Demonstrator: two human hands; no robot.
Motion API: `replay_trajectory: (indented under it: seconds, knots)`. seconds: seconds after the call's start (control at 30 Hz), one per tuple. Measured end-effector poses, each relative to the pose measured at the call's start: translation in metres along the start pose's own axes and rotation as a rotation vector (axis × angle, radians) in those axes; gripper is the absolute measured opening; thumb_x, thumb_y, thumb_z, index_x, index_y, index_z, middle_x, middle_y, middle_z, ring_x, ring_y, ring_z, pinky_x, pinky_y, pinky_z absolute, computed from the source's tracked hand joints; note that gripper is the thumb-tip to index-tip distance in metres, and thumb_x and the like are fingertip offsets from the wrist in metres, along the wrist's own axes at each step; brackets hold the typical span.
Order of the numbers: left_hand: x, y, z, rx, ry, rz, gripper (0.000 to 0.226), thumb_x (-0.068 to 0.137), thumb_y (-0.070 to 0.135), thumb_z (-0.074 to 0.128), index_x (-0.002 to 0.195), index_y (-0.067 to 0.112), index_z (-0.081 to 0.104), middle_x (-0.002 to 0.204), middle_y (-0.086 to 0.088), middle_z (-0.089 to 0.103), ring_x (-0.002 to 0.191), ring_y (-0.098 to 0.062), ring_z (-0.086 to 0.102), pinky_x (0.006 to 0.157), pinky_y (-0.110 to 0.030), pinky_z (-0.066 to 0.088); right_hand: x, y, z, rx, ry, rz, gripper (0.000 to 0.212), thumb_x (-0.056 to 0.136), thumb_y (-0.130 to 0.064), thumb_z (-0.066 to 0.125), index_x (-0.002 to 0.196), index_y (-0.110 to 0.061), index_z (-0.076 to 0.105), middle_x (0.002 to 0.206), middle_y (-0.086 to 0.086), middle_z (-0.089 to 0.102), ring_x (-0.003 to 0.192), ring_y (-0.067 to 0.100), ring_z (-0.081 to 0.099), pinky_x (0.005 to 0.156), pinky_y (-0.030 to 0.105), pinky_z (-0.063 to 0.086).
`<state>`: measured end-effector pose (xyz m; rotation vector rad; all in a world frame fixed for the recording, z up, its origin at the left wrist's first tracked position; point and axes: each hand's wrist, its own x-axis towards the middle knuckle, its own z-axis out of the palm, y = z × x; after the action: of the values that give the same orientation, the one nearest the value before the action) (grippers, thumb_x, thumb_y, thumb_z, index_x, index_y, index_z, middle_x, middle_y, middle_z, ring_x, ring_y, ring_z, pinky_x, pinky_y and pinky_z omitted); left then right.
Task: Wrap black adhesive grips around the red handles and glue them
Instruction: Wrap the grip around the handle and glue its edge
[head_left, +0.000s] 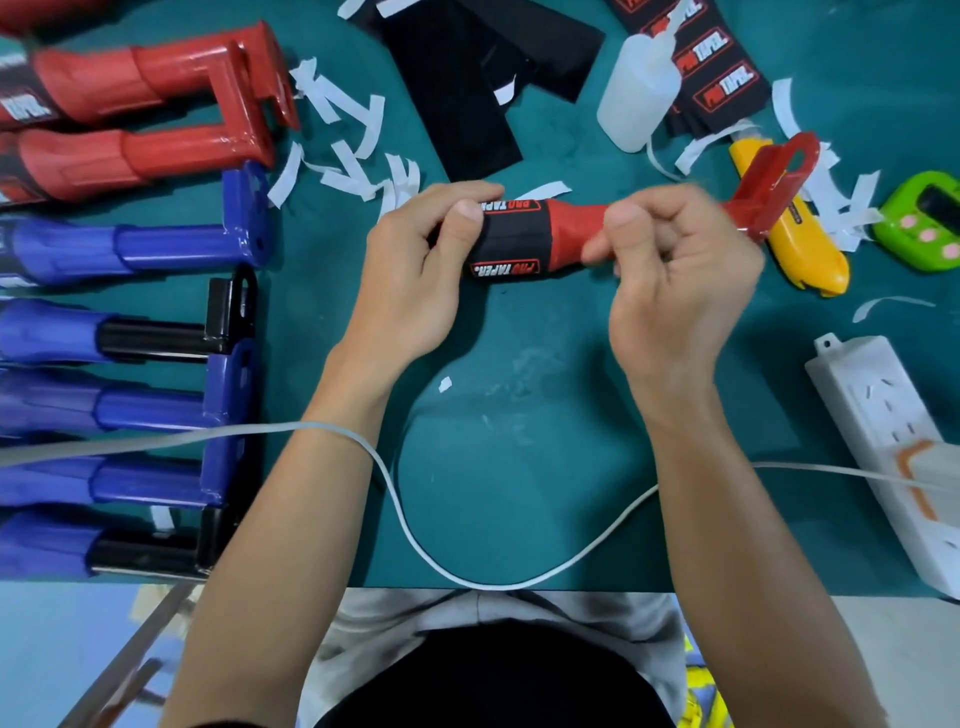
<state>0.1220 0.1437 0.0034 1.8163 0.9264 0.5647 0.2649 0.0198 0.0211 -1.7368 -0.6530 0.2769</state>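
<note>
A red handle (569, 221) lies level between my hands above the green mat. A black adhesive grip (511, 247) with red and white lettering is wrapped around its left half. My left hand (415, 265) grips the wrapped end, thumb pressed on the black grip. My right hand (675, 270) curls around the red middle part, which it partly hides. The handle's flat red end (774, 179) sticks out to the right. A translucent glue bottle (636, 91) stands at the back. Loose black grip sheets (467, 78) and a printed stack (711, 67) lie near it.
Red handles (150, 78), blue handles (130, 249) and black ones (218, 322) lie in a row on the left. White backing strips (353, 156) litter the mat. A yellow utility knife (800, 249), a green timer (924, 228), a white power strip (893, 441) and a white cable (415, 540) are nearby.
</note>
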Motion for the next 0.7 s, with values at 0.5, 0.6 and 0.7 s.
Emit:
replay_trajectory:
  seconds: [0.5,0.6,0.7]
  knots:
    - [-0.007,0.007,0.01,0.048,0.021,0.015,0.025,0.096,0.026,0.067,0.121,0.023,0.07,0.11,0.025,0.066,0.104,-0.001,0.063,0.09,-0.015,0.045,0.005,0.016,0.016,-0.416,-0.212,-0.1,0.053,0.095,-0.042,0.065,0.143,-0.021,0.053,0.106,-0.013,0.072,0.105,-0.008,0.044,0.113,0.033,0.025]
    - [-0.007,0.002,0.006,0.066,-0.041,0.061,0.028,0.103,0.016,0.058,0.129,0.012,0.067,0.124,0.006,0.065,0.116,-0.005,0.06,0.099,-0.018,0.043,0.004,0.022,0.012,-0.341,-0.201,-0.08,0.046,0.1,-0.023,0.057,0.146,-0.022,0.053,0.11,-0.014,0.073,0.11,-0.02,0.034,0.109,0.028,0.026]
    - [-0.005,-0.001,0.001,0.048,-0.093,0.088,0.032,0.104,0.007,0.052,0.133,0.007,0.066,0.134,-0.004,0.063,0.129,-0.013,0.057,0.109,-0.025,0.041,0.003,0.025,0.007,-0.326,-0.195,-0.048,0.045,0.103,-0.019,0.051,0.148,-0.022,0.052,0.113,-0.017,0.074,0.111,-0.011,0.036,0.11,0.025,0.025]
